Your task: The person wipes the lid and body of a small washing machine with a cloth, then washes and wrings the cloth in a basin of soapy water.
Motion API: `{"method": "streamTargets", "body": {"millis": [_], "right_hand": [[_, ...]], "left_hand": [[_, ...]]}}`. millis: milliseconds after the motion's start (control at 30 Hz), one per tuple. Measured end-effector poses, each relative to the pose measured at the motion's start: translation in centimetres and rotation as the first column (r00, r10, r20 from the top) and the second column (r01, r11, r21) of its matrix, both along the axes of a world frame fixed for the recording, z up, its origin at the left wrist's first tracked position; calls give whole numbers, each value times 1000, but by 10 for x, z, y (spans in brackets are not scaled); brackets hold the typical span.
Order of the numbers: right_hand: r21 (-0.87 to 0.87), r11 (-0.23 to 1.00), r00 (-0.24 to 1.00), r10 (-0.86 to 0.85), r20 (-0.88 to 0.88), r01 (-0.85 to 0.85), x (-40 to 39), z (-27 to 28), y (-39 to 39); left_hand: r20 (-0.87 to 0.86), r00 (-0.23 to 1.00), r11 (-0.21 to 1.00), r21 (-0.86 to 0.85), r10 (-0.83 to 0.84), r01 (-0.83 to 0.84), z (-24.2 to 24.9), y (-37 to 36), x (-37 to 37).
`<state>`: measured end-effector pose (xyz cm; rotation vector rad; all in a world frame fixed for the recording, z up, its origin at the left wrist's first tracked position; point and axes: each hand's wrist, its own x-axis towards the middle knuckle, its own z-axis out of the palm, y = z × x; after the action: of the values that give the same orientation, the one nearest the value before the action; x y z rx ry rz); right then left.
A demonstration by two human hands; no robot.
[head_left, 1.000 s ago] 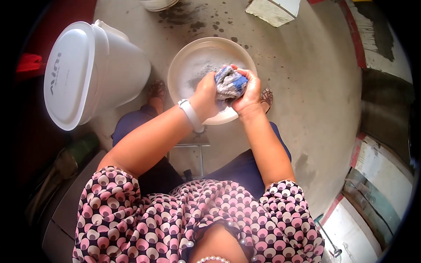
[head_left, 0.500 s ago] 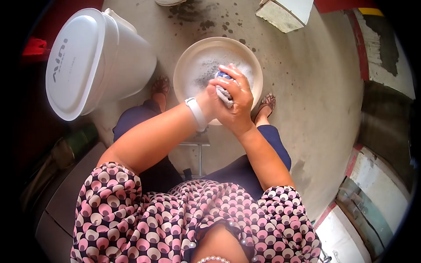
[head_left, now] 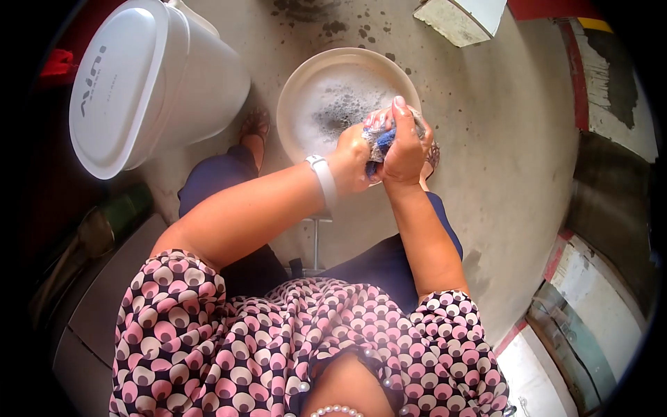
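Note:
A wet, bunched-up cloth, blue and greyish white, is squeezed between my two hands over the right front rim of a cream basin. My left hand, with a white band on its wrist, is closed around the cloth's left side. On the other side my right hand wraps the cloth, its thumb pointing up and away from me. Suds glisten on the fingers. Inside the basin lies foamy water with a darker bubbly patch in the middle. Much of the cloth is hidden by the fingers.
A large white lidded bucket stands left of the basin. My feet are on either side of the basin on a concrete floor with wet spots. A worn white box sits at the top; shabby panels line the right.
Both hands have shifted slightly right with the cloth. My right hand has turned so its thumb points up, and more of the blue part shows. The view has tilted a little.

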<state>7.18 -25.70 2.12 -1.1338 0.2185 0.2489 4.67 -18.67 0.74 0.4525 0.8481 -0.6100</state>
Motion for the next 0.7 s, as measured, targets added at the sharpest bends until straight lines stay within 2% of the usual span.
{"method": "streamTargets", "body": {"millis": [67, 167, 267, 333, 400, 500, 600, 700], "right_hand": [[40, 999, 1000, -10, -29, 11, 2, 1, -2], [61, 998, 996, -24, -90, 29, 7, 5, -5], [68, 997, 989, -23, -145, 33, 8, 7, -6], [96, 995, 985, -16, -170, 32, 10, 8, -8], [197, 978, 965, -9, -263, 63, 12, 8, -9], [284, 956, 949, 16, -313, 78, 13, 8, -11], [356, 930, 936, 49, -349, 84, 16, 6, -17], [385, 916, 935, 30, -352, 116, 18, 6, -18]], "left_hand": [[-92, 996, 998, 62, 13, -7, 7, -2, 1], [-15, 998, 997, 42, -69, 69, 9, 1, 1], [-87, 992, 985, 134, -94, 105, 16, -3, 4], [-87, 992, 988, 115, -95, 105, 11, -3, 2], [-87, 991, 990, 95, -98, 106, 10, -4, 2], [-99, 989, 981, 145, -113, 127, 8, -4, 3], [-31, 987, 974, 158, -157, 160, -1, -6, 6], [-124, 982, 985, 80, -143, 154, 15, -3, 8]]}}
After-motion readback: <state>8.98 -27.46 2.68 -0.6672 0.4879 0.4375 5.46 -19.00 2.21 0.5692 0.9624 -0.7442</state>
